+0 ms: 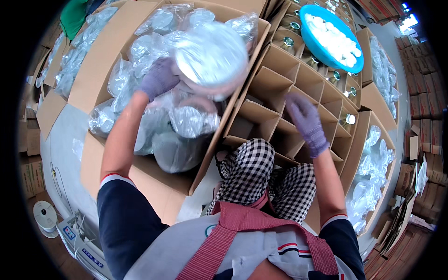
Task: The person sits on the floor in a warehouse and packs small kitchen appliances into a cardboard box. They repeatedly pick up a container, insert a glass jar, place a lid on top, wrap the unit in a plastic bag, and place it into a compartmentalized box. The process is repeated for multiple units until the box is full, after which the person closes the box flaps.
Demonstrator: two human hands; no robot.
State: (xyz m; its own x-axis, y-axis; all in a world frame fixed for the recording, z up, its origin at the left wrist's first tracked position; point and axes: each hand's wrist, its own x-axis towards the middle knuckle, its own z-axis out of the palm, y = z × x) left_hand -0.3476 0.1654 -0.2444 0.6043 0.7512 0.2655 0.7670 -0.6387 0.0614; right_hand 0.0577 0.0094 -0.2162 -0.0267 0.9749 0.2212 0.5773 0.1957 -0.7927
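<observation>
My left hand (159, 80), in a purple knit glove, grips the edge of a large round clear piece in plastic wrap (212, 53), smeared by motion. It is above an open carton (191, 179) filled with similar plastic-wrapped clear pieces (175, 151). On the other side, my right hand (304, 122), gloved too, hovers over a carton with cardboard dividers (275, 88). Its fingers are stretched out and hold nothing. Bottles with shiny tops (288, 43) stand in the far cells, and one bottle (348, 119) shows near the right edge.
A blue basin (308, 35) of small white pieces (331, 42) rests on the far cells. More cartons of wrapped pieces flank me on the left (81, 56) and right (368, 182). A white spool (45, 214) and a machine (79, 242) sit at lower left. Stacked cartons (422, 98) line the right.
</observation>
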